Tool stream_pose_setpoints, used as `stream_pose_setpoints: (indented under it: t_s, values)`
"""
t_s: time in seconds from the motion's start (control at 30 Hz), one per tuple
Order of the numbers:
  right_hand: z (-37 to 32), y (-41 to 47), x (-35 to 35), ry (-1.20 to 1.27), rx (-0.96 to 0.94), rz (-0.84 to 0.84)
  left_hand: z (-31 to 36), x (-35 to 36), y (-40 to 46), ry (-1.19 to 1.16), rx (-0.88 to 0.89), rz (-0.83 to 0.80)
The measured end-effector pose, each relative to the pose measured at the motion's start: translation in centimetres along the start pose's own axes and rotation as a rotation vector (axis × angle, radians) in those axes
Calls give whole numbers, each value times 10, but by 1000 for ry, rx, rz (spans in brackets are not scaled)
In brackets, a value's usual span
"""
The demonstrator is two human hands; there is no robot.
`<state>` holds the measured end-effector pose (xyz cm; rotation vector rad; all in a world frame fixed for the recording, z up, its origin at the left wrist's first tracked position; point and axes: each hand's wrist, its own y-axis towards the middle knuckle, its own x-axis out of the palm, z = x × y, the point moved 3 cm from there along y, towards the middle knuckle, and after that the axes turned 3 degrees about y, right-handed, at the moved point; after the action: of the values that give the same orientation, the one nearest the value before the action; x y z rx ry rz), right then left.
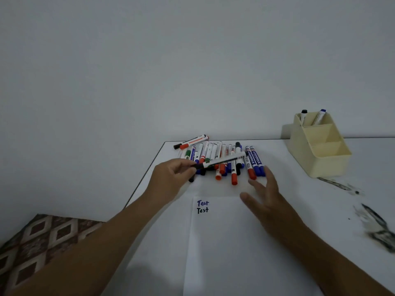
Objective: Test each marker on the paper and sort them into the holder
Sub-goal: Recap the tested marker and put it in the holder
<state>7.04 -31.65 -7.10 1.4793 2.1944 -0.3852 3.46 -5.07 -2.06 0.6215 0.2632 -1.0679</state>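
A black-capped marker [220, 162] is pinched by the left hand [171, 176], partly hiding the marker pile [222, 159]; the right hand [265, 195] is held spread, empty.

The left hand [175, 170] pinches a black-capped marker [220, 161] by its cap end, holding it slantwise over the pile of markers [222, 159] lying on the white bench [299, 199]. The right hand [264, 195] hovers with straight, spread fingers just beside the pile, above the top edge of the paper [235, 253], where "Test" [202, 206] is written twice, in blue and in black. A cream holder [320, 150] stands far right, a black marker [303, 115] and a blue marker [320, 116] upright in its rear compartment
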Motion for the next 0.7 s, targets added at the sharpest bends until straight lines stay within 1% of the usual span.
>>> stream_pose_setpoints:
  t_s: [0.07, 0.2, 0.27, 0.33, 0.37, 0.5, 0.6, 0.7]
  values:
    - [0, -1, -5, 179, 1, 72, 8, 5, -21, 9, 45, -69]
    - [-7, -10, -13, 315, -1, 169, 24, 18, -49, 166, 132, -209]
    - [-7, -11, -16, 327, 10, 201, 28, 27, -55, 194, 111, -247]
    - [-6, -12, -17, 317, 24, 192, 33, 34, -59, 227, 56, -278]
    - [-7, -13, -18, 320, 26, 190, 35, 38, -60, 268, 62, -300]
    - [-9, -14, -19, 298, 23, 171, 45, 59, -65, 502, 210, -453]
    - [-8, -14, -20, 285, 38, 177, 52, 72, -63, 639, 253, -471]
    - [-9, -15, -21, 299, 48, 176, 56, 78, -62, 683, 272, -498]
